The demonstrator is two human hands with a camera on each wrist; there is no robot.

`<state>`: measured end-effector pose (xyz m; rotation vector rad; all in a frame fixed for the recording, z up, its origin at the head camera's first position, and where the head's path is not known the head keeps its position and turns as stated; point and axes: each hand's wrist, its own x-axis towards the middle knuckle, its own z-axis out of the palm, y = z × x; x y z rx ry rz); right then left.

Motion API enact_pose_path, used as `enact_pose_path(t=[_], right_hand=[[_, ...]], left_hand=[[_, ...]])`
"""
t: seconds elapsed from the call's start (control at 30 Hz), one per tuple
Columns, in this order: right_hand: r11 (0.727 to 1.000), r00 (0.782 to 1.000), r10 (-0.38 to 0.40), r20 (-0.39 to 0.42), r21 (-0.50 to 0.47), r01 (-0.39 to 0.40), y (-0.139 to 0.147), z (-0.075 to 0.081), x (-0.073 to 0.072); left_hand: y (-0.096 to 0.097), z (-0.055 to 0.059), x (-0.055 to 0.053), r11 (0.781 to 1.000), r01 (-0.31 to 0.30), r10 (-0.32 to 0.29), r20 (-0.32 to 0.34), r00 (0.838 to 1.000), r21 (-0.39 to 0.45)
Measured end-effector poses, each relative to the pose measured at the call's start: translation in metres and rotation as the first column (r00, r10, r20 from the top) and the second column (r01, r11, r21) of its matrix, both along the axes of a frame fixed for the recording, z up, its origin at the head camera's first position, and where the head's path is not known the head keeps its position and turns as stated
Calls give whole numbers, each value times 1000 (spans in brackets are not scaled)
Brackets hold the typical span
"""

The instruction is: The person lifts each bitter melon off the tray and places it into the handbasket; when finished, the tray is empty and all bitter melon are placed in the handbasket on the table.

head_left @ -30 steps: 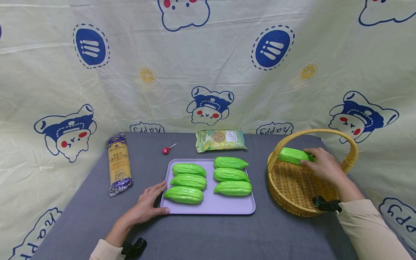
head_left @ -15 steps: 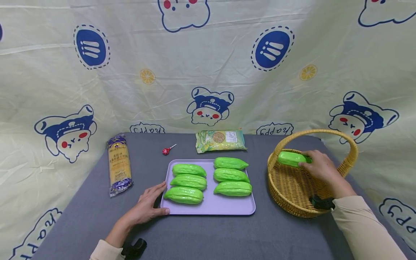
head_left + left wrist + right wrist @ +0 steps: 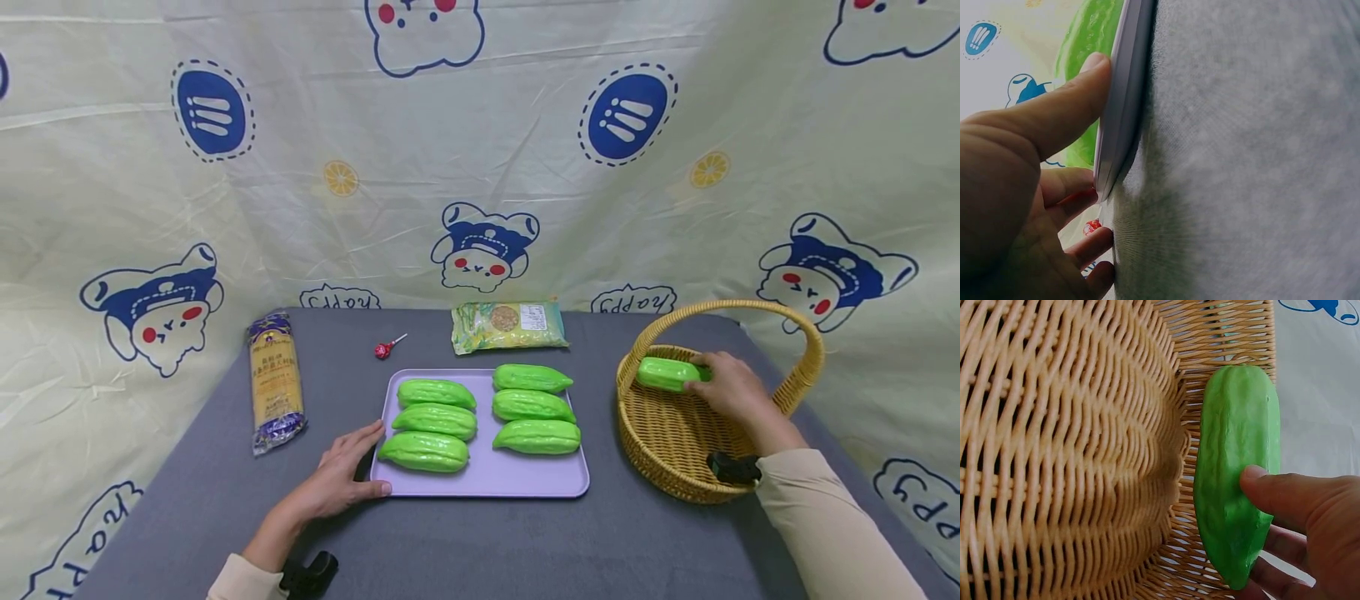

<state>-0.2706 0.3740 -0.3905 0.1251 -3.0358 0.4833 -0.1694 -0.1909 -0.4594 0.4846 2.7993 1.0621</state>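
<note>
My right hand grips a green, ridged bitter melon inside the far side of the wicker basket. In the right wrist view, the thumb lies across the bitter melon, with the other fingers partly hidden behind it; its pointed end faces down. My left hand rests at the left edge of a lilac tray. In the left wrist view, the thumb touches the rim of the tray and fingertips meet its side. Several more bitter melons lie on the tray in two columns.
A pack of pasta lies at the left, beyond the left hand. Behind the tray are a red lollipop and a green-yellow food packet. The basket's tall handle arches over its opening. A printed cloth hangs behind the table.
My right hand has shifted left and slightly down inside the basket, carrying the bitter melon toward the basket's far left wall. The left hand and the tray have stayed put.
</note>
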Motion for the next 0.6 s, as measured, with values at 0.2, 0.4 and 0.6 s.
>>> enact_pose_path(t=[0.2,0.4,0.6], right_hand=[[1000,1000,-2,-5,-5,2,2,-6,1],[1000,1000,-7,-13,9,7,4,-11,0],[998,999,-25,-39,50,27,2,-16,0]], left_hand=[[0,0,-1,1000,0,0,5,1000,3],[0,0,-1,1000,-1,1,13,1000,-2],[1,1,-1,1000,-6,7,23,1000,-3]])
